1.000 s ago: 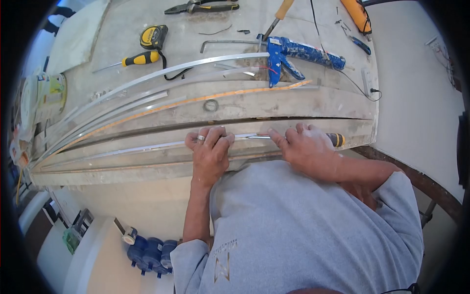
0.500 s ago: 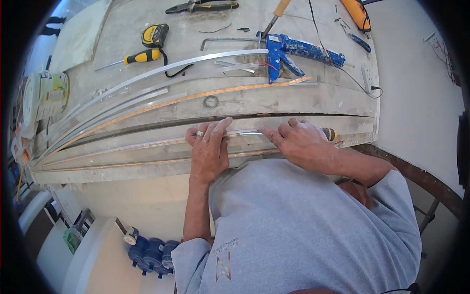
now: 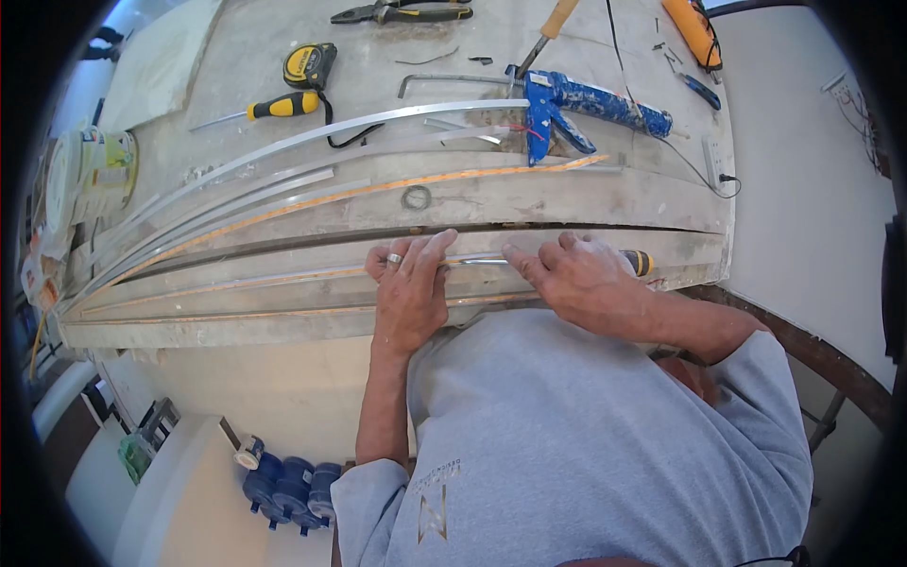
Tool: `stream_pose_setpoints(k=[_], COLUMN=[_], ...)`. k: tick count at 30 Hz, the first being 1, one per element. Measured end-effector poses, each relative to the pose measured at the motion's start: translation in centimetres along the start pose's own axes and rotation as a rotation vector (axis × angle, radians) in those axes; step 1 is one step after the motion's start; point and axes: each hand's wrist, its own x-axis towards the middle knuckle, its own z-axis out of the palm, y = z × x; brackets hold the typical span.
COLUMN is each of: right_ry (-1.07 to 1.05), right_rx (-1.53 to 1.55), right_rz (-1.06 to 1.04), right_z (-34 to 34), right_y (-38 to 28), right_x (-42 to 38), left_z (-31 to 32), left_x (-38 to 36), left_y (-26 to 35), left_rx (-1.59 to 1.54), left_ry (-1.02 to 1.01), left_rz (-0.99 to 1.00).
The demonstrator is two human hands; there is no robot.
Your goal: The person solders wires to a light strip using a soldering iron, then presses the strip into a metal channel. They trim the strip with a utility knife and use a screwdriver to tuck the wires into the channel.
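Observation:
My left hand [image 3: 411, 283], with a ring on one finger, is closed over a thin metal channel with an orange LED strip [image 3: 312, 276] along it, near the table's front edge. My right hand [image 3: 588, 282] grips a screwdriver [image 3: 641, 262]; its yellow-and-black handle end shows past the palm. The bright shaft [image 3: 484, 259] points left along the channel towards my left fingers. Whether its tip touches the strip is hidden by my left hand. Another orange LED strip [image 3: 378, 189] lies farther back, beside several metal channels [image 3: 283, 140].
Behind my hands lie a blue caulking gun [image 3: 605, 102], a second screwdriver [image 3: 283, 106], a tape measure [image 3: 309, 64], pliers [image 3: 402, 12] and a utility knife [image 3: 701, 91]. A power strip [image 3: 713, 161] sits at the right edge, a bucket [image 3: 106, 170] at the left.
The whole view has shifted slightly, so the tabletop things appear a little farther right and lower. Both hands keep nearly the same grip and place on the channel and the screwdriver.

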Motion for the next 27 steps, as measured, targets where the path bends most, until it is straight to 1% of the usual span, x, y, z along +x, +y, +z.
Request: stream_pose_setpoints(k=[3,8,10,11,13,14,16,17,19,26,27], right_ry=[0.001,0.031,-0.027,-0.003,-0.058,-0.036,-0.002,0.007,-0.041,-0.035,-0.034], right_rx=[-0.016,-0.055,-0.134,-0.138,-0.094,-0.095,-0.066,-0.07,-0.074,-0.179,-0.147], right_rz=[-0.003,-0.013,-0.017,-0.056,0.006,-0.047,-0.048,-0.074,-0.017,0.001,0.013], right_z=[0.1,0.2,-0.2,-0.6,-1.0,-0.9,-0.7,-0.7,-0.6,-0.6,-1.0], right_y=[0.1,-0.1,-0.4,-0.5,-0.4,-0.6,-0.5,-0.6,-0.7,-1.3,-1.3], right_x=[-0.1,-0.1,0.1,0.2,0.1,0.1,0.1,0.2,0.3,0.6,0.5], left_z=[-0.3,-0.5,0.0,0.6,0.8,0.6,0.2,0.1,0.1,0.2,0.2], left_x=[0.0,0.1,-0.2,-0.6,-0.8,-0.7,-0.6,-0.6,-0.5,-0.8,-0.8], left_y=[-0.1,0.1,0.0,-0.4,-0.9,-0.7,-0.7,-0.7,-0.8,-0.9,-1.0], left_rx=[0.043,0.04,0.041,0.076,0.087,0.087,0.105,0.079,0.062,0.061,0.06], left_ry=[-0.046,-0.075,-0.064,-0.039,-0.077,-0.052,-0.015,-0.035,-0.049,-0.025,-0.015], left_rz=[0.021,-0.001,0.006,0.018,0.027,0.03,0.019,0.017,0.013,0.042,0.061])
